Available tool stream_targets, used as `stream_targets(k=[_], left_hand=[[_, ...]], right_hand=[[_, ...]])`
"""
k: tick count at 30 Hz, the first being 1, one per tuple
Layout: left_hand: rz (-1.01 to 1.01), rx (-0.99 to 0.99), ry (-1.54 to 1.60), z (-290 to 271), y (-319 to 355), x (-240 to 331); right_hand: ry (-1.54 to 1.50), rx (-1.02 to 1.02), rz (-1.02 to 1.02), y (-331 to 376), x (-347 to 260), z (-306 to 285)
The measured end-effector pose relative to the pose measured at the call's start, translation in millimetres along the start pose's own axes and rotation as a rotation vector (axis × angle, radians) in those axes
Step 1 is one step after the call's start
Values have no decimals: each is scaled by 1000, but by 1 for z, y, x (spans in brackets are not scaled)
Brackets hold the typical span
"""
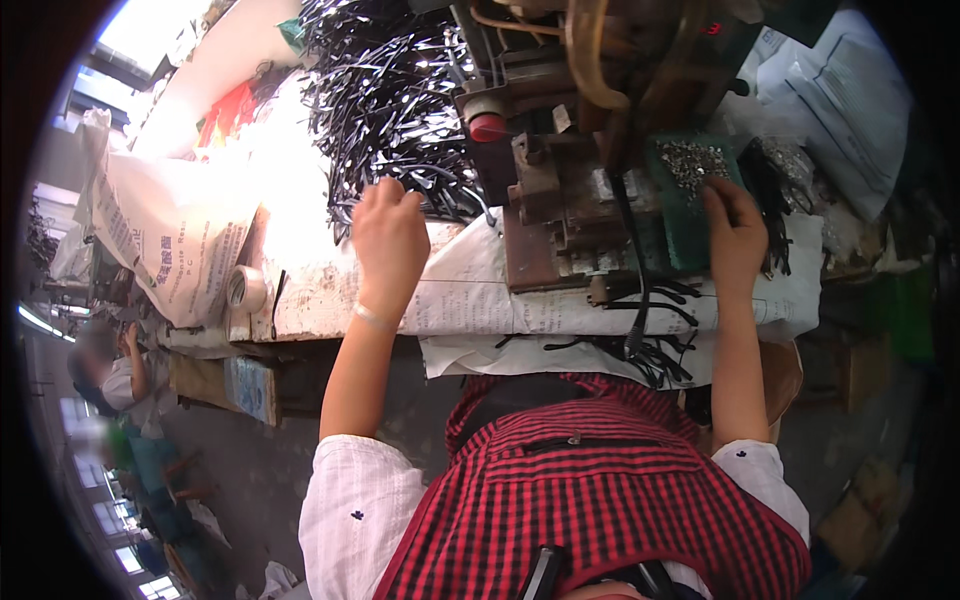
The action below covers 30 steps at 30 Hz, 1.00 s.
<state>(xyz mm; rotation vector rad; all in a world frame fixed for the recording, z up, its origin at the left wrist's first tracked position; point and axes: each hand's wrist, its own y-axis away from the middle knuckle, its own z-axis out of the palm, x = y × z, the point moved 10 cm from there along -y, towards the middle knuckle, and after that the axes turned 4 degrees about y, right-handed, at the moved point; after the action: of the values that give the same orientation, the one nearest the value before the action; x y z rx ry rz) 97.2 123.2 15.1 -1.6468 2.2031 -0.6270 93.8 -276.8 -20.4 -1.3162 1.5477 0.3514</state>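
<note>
Black pieces (pixel 385 100) beyond left hand (pixel 392 235); metal bits (pixel 690 162) by right hand (pixel 738 235); cannot tell grips.

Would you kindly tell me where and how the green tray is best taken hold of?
Probably grip the green tray by its near end, which looks bare; the small metal parts lie heaped toward its far end. Come from the person's side, since the machine crowds its left.

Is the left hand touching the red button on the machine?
Apart. The head view shows the left hand below and left of the red button, with dark, thin pieces visible in the gap between them.
</note>
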Motion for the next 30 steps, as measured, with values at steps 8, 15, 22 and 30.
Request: stream_targets(k=[8,15,22,30], left_hand=[[-32,104,-142,11,29,-47],[-348,-39,131,35,83,-111],[-228,187,168,34,25,-27],[-484,408,1075,1,27,10]], right_hand=[[368,217,-134,54,37,-86],[161,202,0,61,30,-92],[-142,1,-397,-4,-117,15],[-582,-95,-75,18,-92,55]])
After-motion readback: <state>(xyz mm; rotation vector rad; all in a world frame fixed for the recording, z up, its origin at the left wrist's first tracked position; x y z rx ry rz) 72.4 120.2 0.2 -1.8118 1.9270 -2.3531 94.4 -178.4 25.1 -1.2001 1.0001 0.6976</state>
